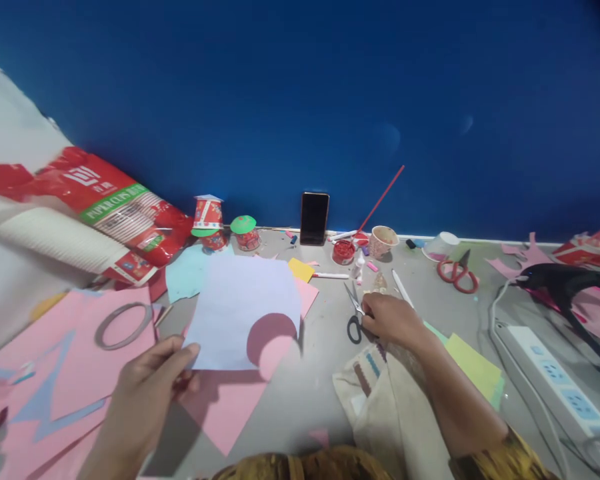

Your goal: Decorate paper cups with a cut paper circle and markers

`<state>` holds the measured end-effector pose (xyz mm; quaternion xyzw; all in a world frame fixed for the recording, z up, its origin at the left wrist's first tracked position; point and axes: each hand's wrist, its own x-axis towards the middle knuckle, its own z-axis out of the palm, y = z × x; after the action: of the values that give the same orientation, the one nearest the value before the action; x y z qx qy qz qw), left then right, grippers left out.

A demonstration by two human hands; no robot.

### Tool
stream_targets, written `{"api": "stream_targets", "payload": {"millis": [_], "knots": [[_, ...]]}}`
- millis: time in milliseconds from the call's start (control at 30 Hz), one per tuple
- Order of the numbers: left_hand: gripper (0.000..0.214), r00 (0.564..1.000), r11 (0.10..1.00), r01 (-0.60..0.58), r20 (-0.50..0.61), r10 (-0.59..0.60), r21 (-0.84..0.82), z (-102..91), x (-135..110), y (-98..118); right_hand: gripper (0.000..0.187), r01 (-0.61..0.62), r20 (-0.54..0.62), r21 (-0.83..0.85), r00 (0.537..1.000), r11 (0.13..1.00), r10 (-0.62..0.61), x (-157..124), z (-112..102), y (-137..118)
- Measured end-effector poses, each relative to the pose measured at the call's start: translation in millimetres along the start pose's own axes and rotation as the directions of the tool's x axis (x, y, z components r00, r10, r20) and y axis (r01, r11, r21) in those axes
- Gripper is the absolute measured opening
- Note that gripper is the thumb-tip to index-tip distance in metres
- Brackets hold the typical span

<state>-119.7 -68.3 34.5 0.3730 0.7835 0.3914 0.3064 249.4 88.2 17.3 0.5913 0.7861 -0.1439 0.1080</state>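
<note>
My left hand (pixel 147 380) pinches the lower left corner of a pale lilac paper sheet (pixel 240 310), holding it up above the table; a round notch is cut out of the sheet's lower right edge. Pink paper (pixel 230 407) lies under it. My right hand (pixel 393 320) rests curled on the table at the black-handled scissors (pixel 354 313), fingers touching the handles. Whether the fingers grip them is not clear. A cream cloth bag (pixel 390 407) lies beneath my right forearm.
Along the blue wall stand a dark phone (pixel 315 218), decorated paper cups (pixel 207 217), a red pot (pixel 343 252) and a patterned cup (pixel 383 241). Red-handled scissors (pixel 457 273) lie to the right. A white power strip (pixel 550 373) runs at right. A red cup package (pixel 105 207) sits at left.
</note>
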Motion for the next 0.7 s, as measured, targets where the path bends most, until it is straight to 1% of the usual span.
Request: {"api": "stream_targets", "payload": {"millis": [33, 67, 133, 167, 200, 233, 267, 300, 333, 367, 400, 433, 467, 533, 600, 633, 667, 700], "knots": [[0.039, 1.000, 0.999, 0.030, 0.005, -0.030, -0.041, 7.8, 0.0, -2.8, 0.016, 0.000, -0.003, 0.001, 1.000, 1.000, 0.000, -0.2, 0.1, -0.2], [0.041, 0.999, 0.998, 0.046, 0.011, -0.045, -0.039, 15.8, -1.1, -5.7, 0.016, 0.001, -0.007, 0.002, 1.000, 1.000, -0.001, -0.4, 0.1, -0.5], [0.043, 0.993, 0.997, 0.074, 0.094, -0.073, -0.015, 28.4, -5.5, -12.0, 0.015, 0.003, -0.014, 0.002, 1.000, 1.000, -0.003, -0.5, 0.5, -0.7], [0.043, 0.986, 0.996, 0.093, 0.138, -0.092, -0.001, 31.6, -8.2, -15.4, 0.015, 0.006, -0.017, 0.002, 1.000, 1.000, -0.006, -0.4, 0.9, -0.6], [0.042, 0.983, 0.996, 0.087, 0.161, -0.089, 0.018, 32.5, -10.8, -18.8, 0.014, 0.010, -0.018, 0.002, 1.000, 1.000, -0.010, -0.2, 1.4, -0.3], [0.041, 0.984, 0.996, 0.062, 0.163, -0.071, 0.062, 30.9, -13.1, -22.3, 0.014, 0.016, -0.020, 0.003, 1.000, 1.000, -0.016, 0.0, 2.0, 0.2], [0.042, 0.990, 0.990, 0.008, 0.135, -0.027, 0.137, 27.3, -14.9, -25.9, 0.014, 0.023, -0.020, 0.002, 1.000, 1.000, -0.023, 0.2, 2.7, 0.9], [0.045, 0.997, 0.970, -0.052, 0.073, 0.036, 0.236, 22.1, -16.0, -29.7, 0.013, 0.031, -0.020, 0.001, 0.999, 1.000, -0.031, 0.4, 3.6, 1.8], [0.047, 0.994, 0.932, -0.104, 0.004, 0.109, 0.347, 16.0, -16.4, -33.8, 0.012, 0.039, -0.023, 0.001, 0.999, 0.999, -0.039, 0.5, 4.5, 2.9], [0.046, 0.980, 0.882, -0.153, -0.044, 0.193, 0.446, 9.6, -16.2, -38.2, 0.011, 0.045, -0.029, 0.005, 0.999, 0.999, -0.045, 0.3, 5.4, 3.9], [0.044, 0.960, 0.823, -0.205, -0.053, 0.274, 0.530, 3.7, -15.4, -43.0, 0.009, 0.051, -0.039, 0.013, 0.998, 0.999, -0.051, -0.2, 5.9, 4.8], [0.043, 0.941, 0.759, -0.250, -0.032, 0.336, 0.601, -1.5, -14.2, -48.1, 0.009, 0.057, -0.053, 0.023, 0.997, 0.998, -0.056, -1.2, 6.1, 5.4], [0.043, 0.927, 0.700, -0.285, 0.004, 0.374, 0.655, -5.4, -13.0, -53.1, 0.009, 0.060, -0.070, 0.032, 0.996, 0.998, -0.058, -2.5, 5.5, 5.4], [0.046, 0.908, 0.616, -0.336, 0.072, 0.413, 0.712, -8.9, -11.0, -61.3, 0.009, 0.063, -0.112, 0.045, 0.992, 0.997, -0.058, -6.1, 2.1, 2.7], [0.044, 0.879, 0.567, -0.361, 0.068, 0.472, 0.741, -5.9, -9.8, -63.0, 0.009, 0.071, -0.146, 0.059, 0.987, 0.996, -0.062, -9.5, -4.2, -5.7], [0.040, 0.852, 0.550, -0.376, 0.044, 0.522, 0.746, -1.7, -9.4, -60.4, 0.010, 0.084, -0.155, 0.075, 0.985, 0.994, -0.072, -10.2, -7.7, -12.5], [0.036, 0.812, 0.539, -0.382, -0.006, 0.584, 0.750, 4.5, -8.7, -55.3, 0.013, 0.113, -0.150, 0.100, 0.984, 0.989, -0.098, -10.0, -11.1, -21.0], [0.032, 0.773, 0.550, -0.412, -0.040, 0.633, 0.727, 12.6, -7.7, -48.0, 0.015, 0.148, -0.139, 0.125, 0.982, 0.981, -0.131, -8.6, -13.9, -31.0]]}}
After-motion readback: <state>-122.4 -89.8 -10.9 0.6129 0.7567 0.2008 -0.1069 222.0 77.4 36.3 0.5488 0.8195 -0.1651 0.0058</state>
